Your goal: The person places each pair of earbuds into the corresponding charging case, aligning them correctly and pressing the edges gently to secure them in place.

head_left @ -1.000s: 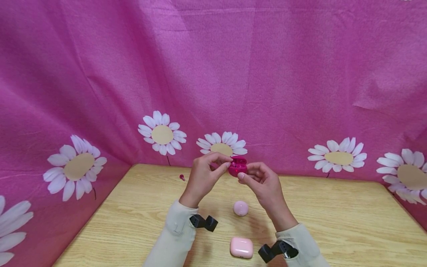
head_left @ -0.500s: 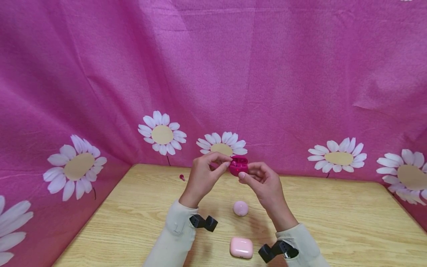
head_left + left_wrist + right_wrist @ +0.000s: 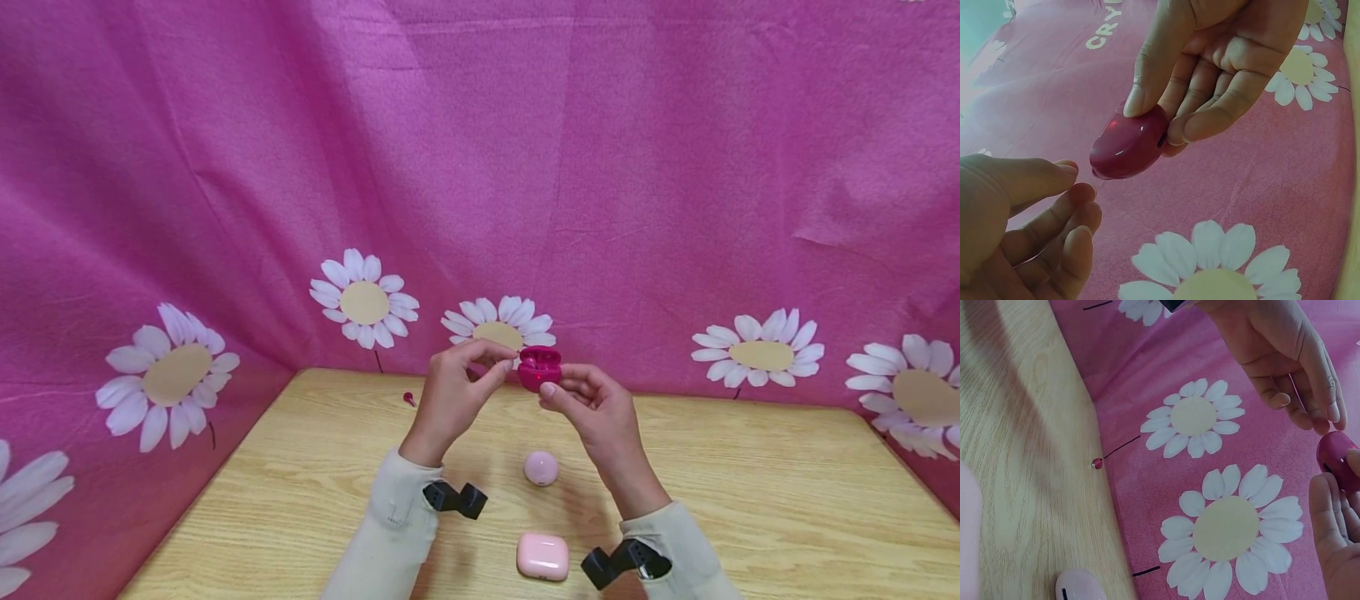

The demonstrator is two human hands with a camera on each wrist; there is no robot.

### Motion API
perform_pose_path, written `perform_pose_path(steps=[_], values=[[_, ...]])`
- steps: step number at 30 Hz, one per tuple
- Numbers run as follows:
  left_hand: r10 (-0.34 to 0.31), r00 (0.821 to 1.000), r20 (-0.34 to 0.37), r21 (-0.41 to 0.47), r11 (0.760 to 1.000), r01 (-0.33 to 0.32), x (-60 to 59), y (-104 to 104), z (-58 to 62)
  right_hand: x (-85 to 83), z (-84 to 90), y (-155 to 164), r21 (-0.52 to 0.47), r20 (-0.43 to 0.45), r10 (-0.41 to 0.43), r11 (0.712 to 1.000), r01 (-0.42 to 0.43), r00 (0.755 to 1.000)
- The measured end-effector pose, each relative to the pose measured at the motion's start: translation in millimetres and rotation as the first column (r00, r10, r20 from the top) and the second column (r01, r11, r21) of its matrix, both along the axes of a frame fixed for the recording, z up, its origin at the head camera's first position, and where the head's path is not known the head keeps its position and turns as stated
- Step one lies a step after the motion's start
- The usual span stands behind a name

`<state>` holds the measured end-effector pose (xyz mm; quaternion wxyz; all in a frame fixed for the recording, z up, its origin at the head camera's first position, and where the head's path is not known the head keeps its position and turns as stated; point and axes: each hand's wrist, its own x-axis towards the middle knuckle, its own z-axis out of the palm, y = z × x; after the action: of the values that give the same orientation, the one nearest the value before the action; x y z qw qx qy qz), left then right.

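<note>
Both hands up over the table, fiddling with a magenta earbud case

Head view: right hand (image 3: 592,408) pinches the magenta earbud case (image 3: 540,368) in the air above the wooden table (image 3: 750,500); left hand (image 3: 453,392) sits curled right beside it, thumb and forefinger tips nearly together. Left wrist view: right thumb and fingers (image 3: 1204,119) wrap the case (image 3: 1129,144), which looks closed; left fingertips (image 3: 1066,175) sit just short of it, touching nothing I can see. Right wrist view: a small red earbud (image 3: 1097,464) lies at the table's back edge. Looks like the opening step; next wants a thumb on the lid seam, I'd guess.
</note>
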<state>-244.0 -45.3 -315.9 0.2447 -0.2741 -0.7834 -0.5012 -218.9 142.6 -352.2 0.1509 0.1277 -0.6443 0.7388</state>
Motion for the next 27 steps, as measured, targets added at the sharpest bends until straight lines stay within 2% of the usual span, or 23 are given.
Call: perform_pose_path(steps=[11,12,17,22,27], values=[[0.03,0.999,-0.02,0.032,0.999,-0.029,0.5,-5,3.0,-0.1,0.5,1,0.024,0.015,-0.034,0.999,0.033,0.999],[0.028,0.999,-0.017,0.039,0.999,-0.028,4.1,-5,6.8,-0.1,0.5,1,0.03,0.014,-0.037,0.999,0.037,0.999],[0.022,1.0,0.003,0.091,0.996,-0.022,6.7,-9,12.8,0.3,0.8,2,0.042,0.013,-0.052,0.998,0.051,0.999],[0.032,0.999,0.004,0.125,0.992,-0.032,-1.3,-21,8.5,0.5,0.7,3,0.038,0.008,-0.057,0.998,0.057,0.998],[0.046,0.997,0.057,0.129,0.99,-0.053,-8.5,-33,5.3,0.9,0.5,3,0.04,0.004,-0.063,0.997,0.063,0.998]])
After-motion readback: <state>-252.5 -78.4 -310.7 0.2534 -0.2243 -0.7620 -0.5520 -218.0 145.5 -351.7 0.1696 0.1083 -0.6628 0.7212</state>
